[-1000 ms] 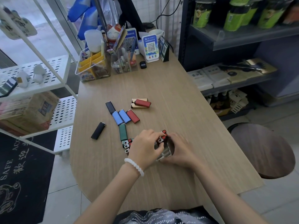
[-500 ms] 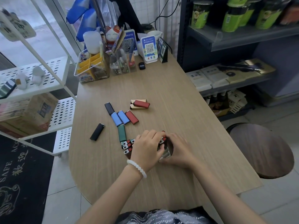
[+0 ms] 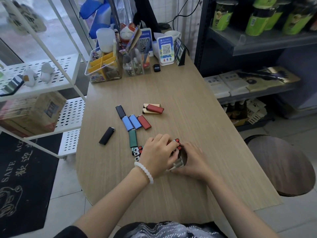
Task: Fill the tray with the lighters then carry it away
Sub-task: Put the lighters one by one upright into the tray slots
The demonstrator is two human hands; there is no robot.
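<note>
My clear tray (image 3: 178, 163) sits low in the frame's centre, lighters (image 3: 176, 142) standing in it. Above it, loose ones lie flat: two blue (image 3: 131, 122), two red (image 3: 144, 122), green (image 3: 133, 138), two black (image 3: 107, 135).

The left hand (image 3: 158, 152) covers most of the small clear plastic tray (image 3: 178, 163); how many lighters it contains cannot be told. The right hand (image 3: 193, 161) hides the tray's far side. Whether either hand's fingers grip it is unclear.
</note>
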